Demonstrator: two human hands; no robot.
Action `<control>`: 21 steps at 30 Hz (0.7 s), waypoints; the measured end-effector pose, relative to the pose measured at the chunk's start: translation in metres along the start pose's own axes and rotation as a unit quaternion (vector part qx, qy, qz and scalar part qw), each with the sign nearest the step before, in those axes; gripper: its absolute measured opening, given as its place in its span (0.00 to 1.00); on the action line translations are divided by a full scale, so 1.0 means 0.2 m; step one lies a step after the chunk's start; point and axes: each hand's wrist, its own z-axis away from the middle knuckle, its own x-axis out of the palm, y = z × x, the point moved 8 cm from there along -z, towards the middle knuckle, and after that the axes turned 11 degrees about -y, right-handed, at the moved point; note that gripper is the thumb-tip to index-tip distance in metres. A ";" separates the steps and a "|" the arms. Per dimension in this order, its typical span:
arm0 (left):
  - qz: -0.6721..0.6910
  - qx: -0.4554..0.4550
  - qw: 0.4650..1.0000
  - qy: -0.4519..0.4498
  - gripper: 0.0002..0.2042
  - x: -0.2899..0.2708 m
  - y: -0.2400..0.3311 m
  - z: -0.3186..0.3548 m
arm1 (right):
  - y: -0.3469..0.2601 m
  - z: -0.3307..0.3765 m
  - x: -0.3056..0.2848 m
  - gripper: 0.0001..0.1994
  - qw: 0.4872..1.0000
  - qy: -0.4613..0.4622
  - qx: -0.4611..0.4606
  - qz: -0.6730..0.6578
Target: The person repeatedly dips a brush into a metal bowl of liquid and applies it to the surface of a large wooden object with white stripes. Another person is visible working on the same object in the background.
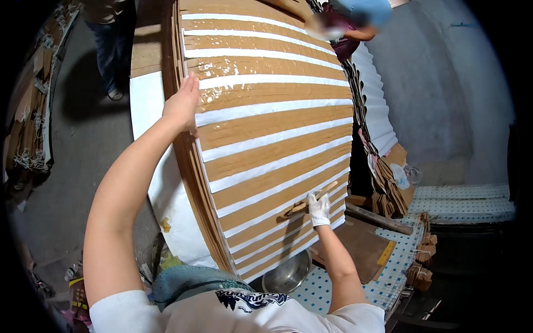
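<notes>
head view, looking down over a stack of brown cardboard sheets (266, 111) fanned so that white strips show between their overlapping edges. the left hand (182, 105), bare, lies flat with fingers together and extended, pressed on the stack's left edge; nothing is clasped in it. just beyond its palm, on the outer side, the layered sheet edges (191, 161) drop off to a white sheet (161, 183) and then to bare grey floor (83, 155), where there is open room. the right hand (318, 208), in a white glove, is closed around the wooden handle of a brush (302, 205), whose head rests on the cardboard near the stack's lower right edge. across the stack from this hand, towards the left hand, runs a broad free surface; some strips far above it look glossy. on its outer side the stack ends, and folded paper pieces (383, 183) crowd close. below the hand a metal bowl (286, 275) sits on a dotted blue-and-white surface (355, 288), beside a brown board (361, 247). another person (347, 25) leans over the far edge; a second person's legs (114, 50) stand beyond the left hand.
</notes>
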 end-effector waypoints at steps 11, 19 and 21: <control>0.083 0.034 0.996 -0.010 0.47 -0.05 -0.10 -0.05 | -1.93 -0.87 -0.52 0.30 0.947 0.134 -0.198 -0.212; 0.050 0.027 0.998 0.032 0.42 0.00 -0.06 -0.06 | -2.26 -1.14 -0.24 0.22 0.936 0.173 -0.235 -0.198; 0.054 0.021 0.998 0.025 0.41 -0.01 -0.08 -0.03 | -2.17 -0.96 -0.14 0.18 0.873 0.124 -0.340 -0.326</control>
